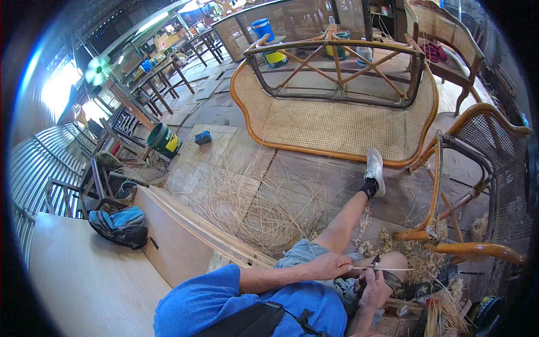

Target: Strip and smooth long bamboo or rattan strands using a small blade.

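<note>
The thin, pale strip of split rattan cane [387,269] lies across the person's raised knee, held level between both hands. It looks light and springy, stiff along its length yet easy to snap or splinter, so it is best taken close to the blade. The left hand [331,265] reaches across, fingers pinching the strip's near end. The right hand [371,289] sits below, fingers curled round a small dark-handled knife [375,263] set against the strip. Shavings [404,250] litter the plank floor [292,168].
</note>
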A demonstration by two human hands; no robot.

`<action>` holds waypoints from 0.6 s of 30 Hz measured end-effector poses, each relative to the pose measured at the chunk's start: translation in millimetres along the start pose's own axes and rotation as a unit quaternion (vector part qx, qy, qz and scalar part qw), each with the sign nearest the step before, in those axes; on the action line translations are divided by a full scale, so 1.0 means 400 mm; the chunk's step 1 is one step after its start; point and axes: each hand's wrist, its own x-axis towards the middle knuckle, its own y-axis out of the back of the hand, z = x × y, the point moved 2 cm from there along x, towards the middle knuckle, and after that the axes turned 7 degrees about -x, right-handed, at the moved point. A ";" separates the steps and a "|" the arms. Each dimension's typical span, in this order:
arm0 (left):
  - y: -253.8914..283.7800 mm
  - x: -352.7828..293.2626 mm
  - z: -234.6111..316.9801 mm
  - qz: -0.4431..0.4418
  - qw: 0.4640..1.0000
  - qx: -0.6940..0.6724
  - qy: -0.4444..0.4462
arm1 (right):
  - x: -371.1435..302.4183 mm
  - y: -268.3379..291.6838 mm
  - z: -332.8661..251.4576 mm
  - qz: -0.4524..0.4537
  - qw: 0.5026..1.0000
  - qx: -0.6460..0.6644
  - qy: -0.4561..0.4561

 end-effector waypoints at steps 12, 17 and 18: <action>0.055 -0.065 0.009 -0.078 0.995 -0.026 -0.064 | -0.018 0.038 0.010 -0.069 0.997 0.032 -0.030; 0.146 -0.159 -0.006 -0.131 0.991 -0.005 -0.004 | -0.026 0.117 -0.038 0.006 0.998 0.043 -0.033; 0.169 -0.179 0.000 -0.141 0.990 0.004 -0.020 | -0.025 0.133 -0.031 0.015 1.000 0.014 -0.018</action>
